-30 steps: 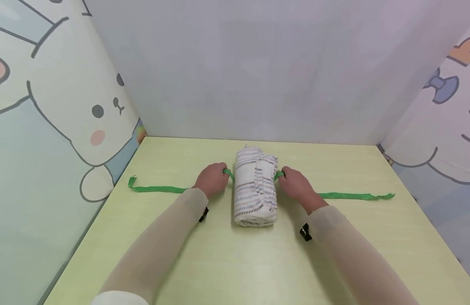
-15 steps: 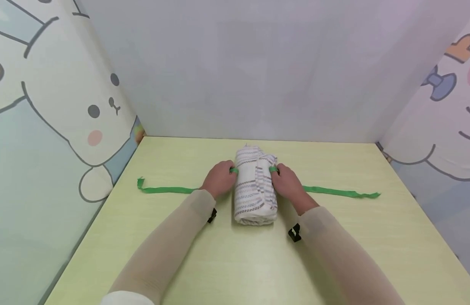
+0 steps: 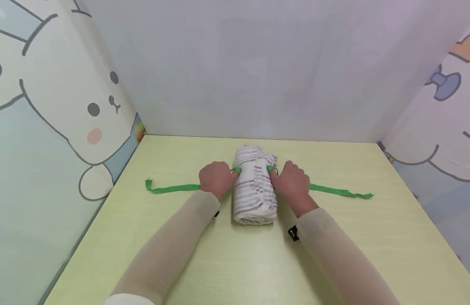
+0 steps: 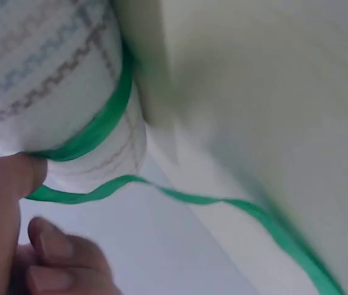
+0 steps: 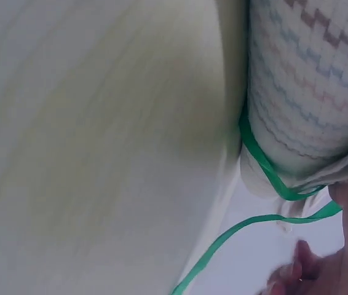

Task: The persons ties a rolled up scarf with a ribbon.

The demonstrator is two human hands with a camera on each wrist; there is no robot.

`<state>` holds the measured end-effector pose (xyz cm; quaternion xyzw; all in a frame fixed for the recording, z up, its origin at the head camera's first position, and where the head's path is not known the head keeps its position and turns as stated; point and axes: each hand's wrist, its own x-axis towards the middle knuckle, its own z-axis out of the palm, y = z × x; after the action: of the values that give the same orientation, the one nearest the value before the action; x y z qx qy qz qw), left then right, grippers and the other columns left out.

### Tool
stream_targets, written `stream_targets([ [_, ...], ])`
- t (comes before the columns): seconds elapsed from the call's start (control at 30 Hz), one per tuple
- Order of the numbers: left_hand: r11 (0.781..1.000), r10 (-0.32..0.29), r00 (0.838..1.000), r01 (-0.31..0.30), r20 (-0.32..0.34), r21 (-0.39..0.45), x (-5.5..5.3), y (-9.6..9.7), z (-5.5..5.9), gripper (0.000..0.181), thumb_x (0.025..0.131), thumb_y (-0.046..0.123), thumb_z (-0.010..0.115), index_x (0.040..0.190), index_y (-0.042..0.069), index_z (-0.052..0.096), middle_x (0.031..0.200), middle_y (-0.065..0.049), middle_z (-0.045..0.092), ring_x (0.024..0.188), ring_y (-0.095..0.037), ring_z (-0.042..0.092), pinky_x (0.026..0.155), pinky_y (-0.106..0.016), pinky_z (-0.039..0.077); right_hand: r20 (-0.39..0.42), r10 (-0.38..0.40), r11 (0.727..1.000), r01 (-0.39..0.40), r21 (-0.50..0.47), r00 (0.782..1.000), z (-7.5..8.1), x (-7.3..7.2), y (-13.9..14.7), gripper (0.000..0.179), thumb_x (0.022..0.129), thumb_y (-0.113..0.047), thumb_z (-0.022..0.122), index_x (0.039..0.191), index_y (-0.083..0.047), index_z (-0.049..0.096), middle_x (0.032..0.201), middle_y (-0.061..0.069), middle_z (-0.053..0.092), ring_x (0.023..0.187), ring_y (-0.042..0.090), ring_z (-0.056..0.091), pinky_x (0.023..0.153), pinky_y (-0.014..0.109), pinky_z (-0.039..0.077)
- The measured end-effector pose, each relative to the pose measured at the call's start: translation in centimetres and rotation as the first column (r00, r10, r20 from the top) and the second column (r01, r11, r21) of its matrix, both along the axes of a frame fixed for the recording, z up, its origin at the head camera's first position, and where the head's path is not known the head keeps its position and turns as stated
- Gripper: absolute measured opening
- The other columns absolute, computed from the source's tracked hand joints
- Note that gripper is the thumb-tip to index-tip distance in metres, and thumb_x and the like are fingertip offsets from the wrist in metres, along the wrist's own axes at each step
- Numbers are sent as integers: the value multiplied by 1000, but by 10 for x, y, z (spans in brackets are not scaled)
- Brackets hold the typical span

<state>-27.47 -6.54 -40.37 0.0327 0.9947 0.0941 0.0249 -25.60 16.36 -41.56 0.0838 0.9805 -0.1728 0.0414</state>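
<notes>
A rolled white cloth [image 3: 248, 195] with striped patterning lies upright-on between both hands, its near end toward me. A green ribbon [image 3: 177, 188] runs beneath the roll and comes up at both sides. My left hand [image 3: 216, 180] is at the roll's left side, its thumb [image 4: 8, 181] holding the ribbon against the cloth. Its other fingers are curled and apart from the roll. On the right side, my right hand [image 3: 292, 184] holds the ribbon's other part [image 5: 263, 163] against the cloth with the thumb. The ribbon's loose ends trail outward past each hand.
The pale yellow tabletop [image 3: 254, 267] extends around the roll. A plain grey-white wall [image 3: 257, 76] stands behind it. Walls with cartoon animals flank the table, left [image 3: 55, 127] and right [image 3: 421, 140].
Both hands have moved inward to the roll, drawing the ribbon up against its sides. The ribbon's trailing ends have slid toward the middle. The roll stays in place.
</notes>
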Motion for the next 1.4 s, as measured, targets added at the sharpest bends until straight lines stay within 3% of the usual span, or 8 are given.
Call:
stream_targets([
  [0.27,982,38,988,-64,151,177,8,13,-5,56,108,43,37,64,14,56,62,-5,55,56,-21,55,51,-36,46,227,16,998,-2,-63,974,7,0,-4,80,105,-60,17,111,2,69,99,18,66,78,30,60,64,45,48],
  [0.63,859,20,984,-107,176,501,17,24,-14,62,110,43,20,101,2,66,102,-16,64,84,-28,60,79,-43,51,194,66,960,-10,-278,979,0,1,-3,93,104,-65,6,129,5,62,124,27,62,106,39,62,90,52,50],
  [0.77,779,-26,979,-107,204,618,20,26,-16,67,111,48,18,147,3,52,136,-15,60,115,-30,60,100,-48,48,146,76,888,0,-459,986,0,1,-6,92,104,-65,6,150,5,46,141,29,53,127,43,53,106,57,42],
  [0.93,592,-89,978,-101,189,800,22,24,-23,63,110,46,30,165,14,25,155,-7,46,134,-28,48,115,-48,36,53,35,778,6,-628,998,-5,2,-9,79,108,-57,11,160,0,29,159,26,36,147,43,33,120,54,27],
  [1.07,535,-96,980,-98,176,839,23,23,-23,68,109,49,39,166,17,20,166,-1,30,142,-25,39,117,-47,31,-15,6,732,-14,-681,1000,-9,4,-13,73,110,-53,11,164,-5,20,168,17,23,154,36,18,124,48,15],
  [1.17,521,-90,984,-88,157,849,23,23,-22,63,109,49,39,163,18,28,169,12,19,152,-19,23,120,-45,27,15,-51,543,41,-839,999,-7,6,-17,67,112,-47,17,165,-6,17,170,10,18,156,26,14,125,39,13],
  [1.33,373,-61,993,-76,106,925,24,24,-22,42,113,36,39,146,12,52,165,19,25,155,-12,12,123,-39,20,123,-103,-78,115,-990,987,-5,9,-23,59,110,-30,21,166,-10,16,171,3,14,155,17,12,123,33,15],
  [1.4,308,-43,994,-87,105,947,24,25,-21,37,113,32,41,140,13,56,164,20,28,154,-11,12,124,-37,17,110,-85,-180,94,-979,990,-5,10,-23,61,107,-28,18,167,-17,13,172,0,8,156,16,5,124,34,11],
])
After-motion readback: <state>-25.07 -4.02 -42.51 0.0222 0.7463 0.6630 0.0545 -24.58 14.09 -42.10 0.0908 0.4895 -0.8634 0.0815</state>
